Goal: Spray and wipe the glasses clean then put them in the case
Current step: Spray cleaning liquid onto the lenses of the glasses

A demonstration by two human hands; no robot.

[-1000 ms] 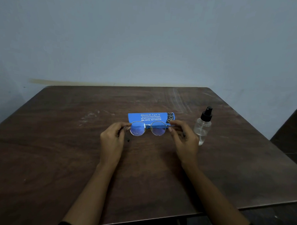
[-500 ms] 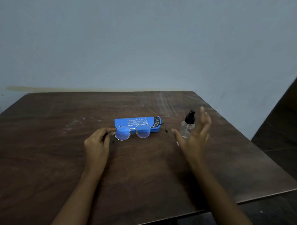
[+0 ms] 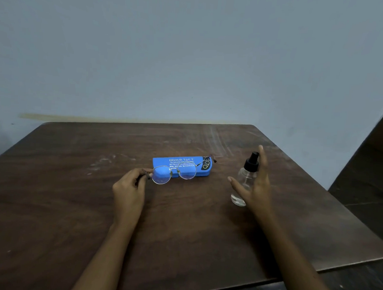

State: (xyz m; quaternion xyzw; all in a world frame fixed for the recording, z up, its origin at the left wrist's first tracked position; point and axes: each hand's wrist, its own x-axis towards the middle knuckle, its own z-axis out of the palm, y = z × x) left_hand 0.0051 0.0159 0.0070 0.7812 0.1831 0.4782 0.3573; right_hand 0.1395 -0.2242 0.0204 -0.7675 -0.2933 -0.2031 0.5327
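Observation:
Round thin-rimmed glasses [image 3: 174, 174] hang just above the table in front of a closed blue case [image 3: 183, 166] with white lettering. My left hand [image 3: 129, 189] pinches the glasses at their left temple. A small clear spray bottle [image 3: 246, 180] with a black pump top stands upright to the right of the case. My right hand [image 3: 253, 184] is beside it with fingers spread around the bottle, thumb on its left and fingers behind its top. I cannot tell whether the hand touches the bottle.
The dark brown wooden table [image 3: 73, 205] meets a pale wall [image 3: 190, 57] at its far edge. Its right edge drops to a dark floor [image 3: 364, 196]. Faint white scuffs mark the tabletop behind the case.
My right hand let go of the glasses and moved right to the spray bottle. My left hand alone now holds the glasses. The camera view shifted slightly.

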